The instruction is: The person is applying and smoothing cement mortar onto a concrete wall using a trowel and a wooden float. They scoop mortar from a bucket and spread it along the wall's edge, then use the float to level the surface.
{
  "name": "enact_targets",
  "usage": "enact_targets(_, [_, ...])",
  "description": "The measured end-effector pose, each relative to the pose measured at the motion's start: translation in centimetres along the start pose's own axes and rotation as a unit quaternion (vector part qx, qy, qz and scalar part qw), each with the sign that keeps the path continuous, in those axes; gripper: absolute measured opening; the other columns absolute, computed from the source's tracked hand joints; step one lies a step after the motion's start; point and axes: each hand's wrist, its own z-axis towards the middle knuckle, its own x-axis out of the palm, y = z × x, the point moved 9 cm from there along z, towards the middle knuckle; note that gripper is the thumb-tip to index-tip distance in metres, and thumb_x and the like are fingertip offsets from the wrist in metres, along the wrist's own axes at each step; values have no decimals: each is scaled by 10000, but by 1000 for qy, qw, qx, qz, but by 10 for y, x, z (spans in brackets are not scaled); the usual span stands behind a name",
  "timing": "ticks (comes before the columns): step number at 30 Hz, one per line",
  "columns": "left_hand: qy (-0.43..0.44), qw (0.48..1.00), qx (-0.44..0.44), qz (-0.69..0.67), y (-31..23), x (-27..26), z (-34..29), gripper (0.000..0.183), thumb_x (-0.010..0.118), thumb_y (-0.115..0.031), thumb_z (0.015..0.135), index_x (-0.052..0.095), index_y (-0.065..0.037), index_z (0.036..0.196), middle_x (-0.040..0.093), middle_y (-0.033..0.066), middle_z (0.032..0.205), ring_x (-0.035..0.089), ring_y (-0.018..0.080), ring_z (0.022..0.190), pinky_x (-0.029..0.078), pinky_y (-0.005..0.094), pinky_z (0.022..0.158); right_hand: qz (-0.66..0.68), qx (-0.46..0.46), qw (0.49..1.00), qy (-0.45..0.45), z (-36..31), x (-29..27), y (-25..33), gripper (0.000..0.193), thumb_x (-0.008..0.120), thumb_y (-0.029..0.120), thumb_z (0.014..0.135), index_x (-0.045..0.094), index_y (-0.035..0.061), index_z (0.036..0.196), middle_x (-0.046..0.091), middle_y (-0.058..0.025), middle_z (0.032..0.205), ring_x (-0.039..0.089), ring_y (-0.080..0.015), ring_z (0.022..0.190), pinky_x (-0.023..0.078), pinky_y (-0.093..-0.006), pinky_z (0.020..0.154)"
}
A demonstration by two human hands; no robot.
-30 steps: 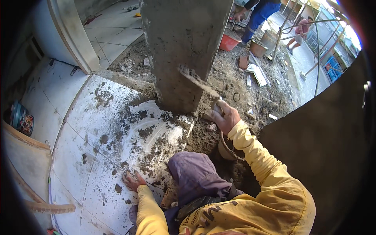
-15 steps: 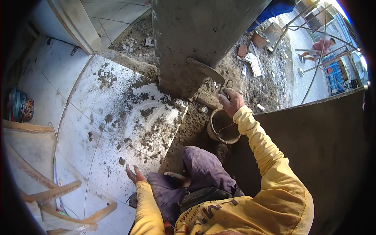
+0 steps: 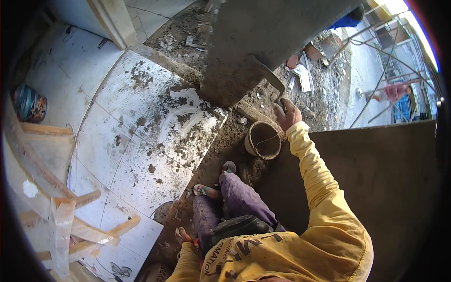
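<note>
My right hand (image 3: 288,115) is closed around the handle of a trowel (image 3: 271,79), which is seen nearly edge-on. The blade lies against or very close to the lower right side of a grey plastered column (image 3: 237,61); I cannot tell whether it touches. Just below this hand stands a mortar-stained bucket (image 3: 251,144) with a thin wire handle, on the dirt. My left hand (image 3: 183,235) hangs low beside my left leg, fingers apart and with nothing seen in it. My sandalled feet are on the dirt strip beside the tiles.
White floor tiles (image 3: 115,129) spattered with mortar lie to the left. Wooden frame pieces (image 3: 110,228) and a blue tub (image 3: 29,103) are at far left. A grey wall (image 3: 371,174) rises on my right. Rubble, scaffold poles (image 3: 386,70) and a person (image 3: 395,92) are beyond.
My left hand has dropped from above the tiles to beside my leg. My legs have straightened somewhat. The trowel has shifted slightly right with my right hand, and the view has shifted too.
</note>
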Motion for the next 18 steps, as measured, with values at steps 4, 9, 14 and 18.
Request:
enact_targets(4, [67,994,-23,-81,3,25,-10,710,474,-531,955,543,105,1263,554,284,1302,524,391,1194,397,419,1022,13,50,999,-14,-23,-8,13,363,679,330,893,612,40,1099,684,-227,859,688,-393,830,531,-434,725])
enact_targets(9, [87,983,-60,-152,-36,41,-20,767,481,-568,962,443,52,1411,462,250,1423,460,346,1307,343,416,1107,55,151,975,156,-27,67,16,410,689,328,878,611,60,1178,701,-231,945,699,-372,900,534,-409,818])
enact_targets(14, [79,945,-159,-275,-75,67,-27,818,460,-649,938,489,34,1387,523,230,1361,490,308,1277,373,402,1072,45,129,976,169,31,130,14,392,678,345,879,636,54,1138,704,-224,1018,680,-388,973,534,-419,852])
enact_targets(18, [122,929,-196,-288,-79,96,-44,651,553,-621,911,549,-49,1222,487,7,934,471,136,882,404,282,810,94,117,974,170,60,116,3,356,688,343,889,660,39,1072,706,-217,974,679,-396,937,533,-437,803])
